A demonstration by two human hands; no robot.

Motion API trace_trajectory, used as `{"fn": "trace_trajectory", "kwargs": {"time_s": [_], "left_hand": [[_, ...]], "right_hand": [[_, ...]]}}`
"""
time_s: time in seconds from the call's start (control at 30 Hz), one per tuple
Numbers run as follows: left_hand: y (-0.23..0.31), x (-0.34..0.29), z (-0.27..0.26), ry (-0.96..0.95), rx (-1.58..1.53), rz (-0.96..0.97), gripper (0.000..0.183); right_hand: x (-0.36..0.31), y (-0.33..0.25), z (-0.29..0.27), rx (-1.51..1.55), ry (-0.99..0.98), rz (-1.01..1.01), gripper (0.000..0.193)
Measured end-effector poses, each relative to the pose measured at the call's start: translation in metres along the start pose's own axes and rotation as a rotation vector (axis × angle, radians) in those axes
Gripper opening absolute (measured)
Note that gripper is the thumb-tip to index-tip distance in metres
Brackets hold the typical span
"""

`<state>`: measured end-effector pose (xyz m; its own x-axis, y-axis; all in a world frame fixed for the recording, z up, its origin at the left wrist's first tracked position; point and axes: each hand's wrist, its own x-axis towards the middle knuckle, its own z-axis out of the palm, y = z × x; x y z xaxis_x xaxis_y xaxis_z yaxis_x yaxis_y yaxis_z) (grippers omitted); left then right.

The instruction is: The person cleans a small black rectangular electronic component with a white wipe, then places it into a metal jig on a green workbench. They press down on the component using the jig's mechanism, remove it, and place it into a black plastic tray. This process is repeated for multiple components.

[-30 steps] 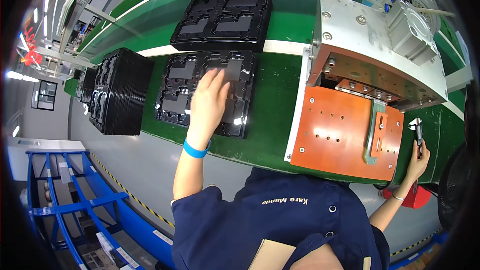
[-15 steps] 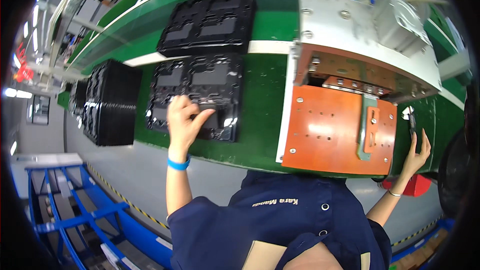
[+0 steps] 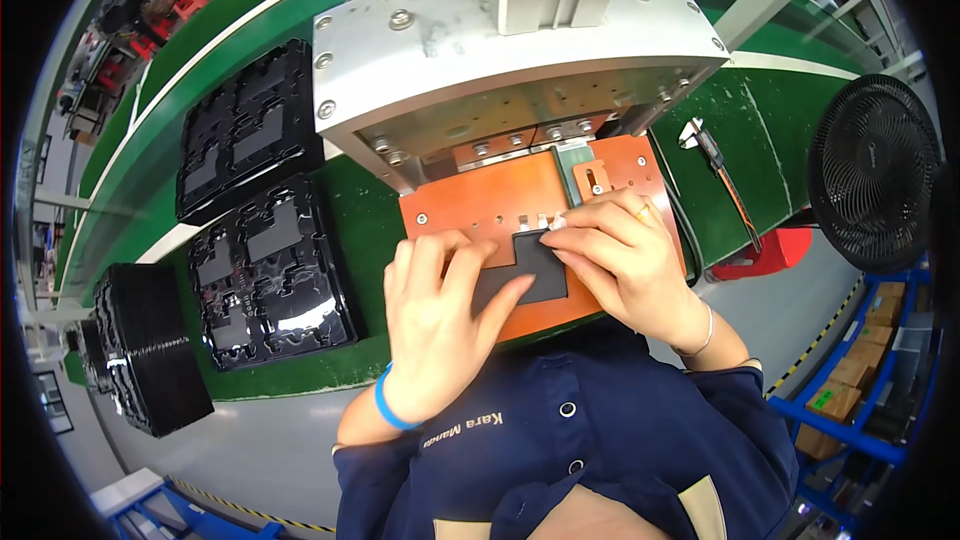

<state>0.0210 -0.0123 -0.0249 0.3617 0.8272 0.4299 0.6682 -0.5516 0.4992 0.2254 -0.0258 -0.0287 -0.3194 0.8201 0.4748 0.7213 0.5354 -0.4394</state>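
A flat dark grey L-shaped battery cell (image 3: 543,270) with small pale tabs lies on the orange plate (image 3: 455,202) under the press. My left hand (image 3: 432,315) holds its left part, thumb on top and fingers curled over the far edge. At the tabs, my right hand (image 3: 625,258) pinches a small whitish tab (image 3: 556,223) between thumb and fingertips. A green strip (image 3: 575,175) and a slotted orange block (image 3: 592,180) sit on the plate just beyond my right fingers. My left fingers hide part of the cell.
The silver press (image 3: 520,60) overhangs the plate's far side. Black trays of grey pieces, one nearer (image 3: 270,275) and one farther (image 3: 250,135), lie left, beside a black tray stack (image 3: 150,350). A caliper (image 3: 720,175) and a black fan (image 3: 873,173) are right.
My left hand has come from the black tray to the orange plate with the grey cell. My right hand has moved from beside the caliper to the cell's tabs. The view has shifted right.
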Motion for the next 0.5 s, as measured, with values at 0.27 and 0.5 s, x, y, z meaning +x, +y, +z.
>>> {"fn": "trace_trajectory", "kwargs": {"time_s": [0.27,0.5], "left_hand": [[-0.014,-0.023,-0.009,-0.184,-0.128,0.198,0.034],[-0.013,-0.018,-0.011,-0.233,-0.12,0.248,0.041]], "right_hand": [[0.006,-0.007,0.012,-0.086,-0.036,-0.043,0.021],[0.009,-0.013,0.005,-0.106,0.006,0.04,0.035]]}}
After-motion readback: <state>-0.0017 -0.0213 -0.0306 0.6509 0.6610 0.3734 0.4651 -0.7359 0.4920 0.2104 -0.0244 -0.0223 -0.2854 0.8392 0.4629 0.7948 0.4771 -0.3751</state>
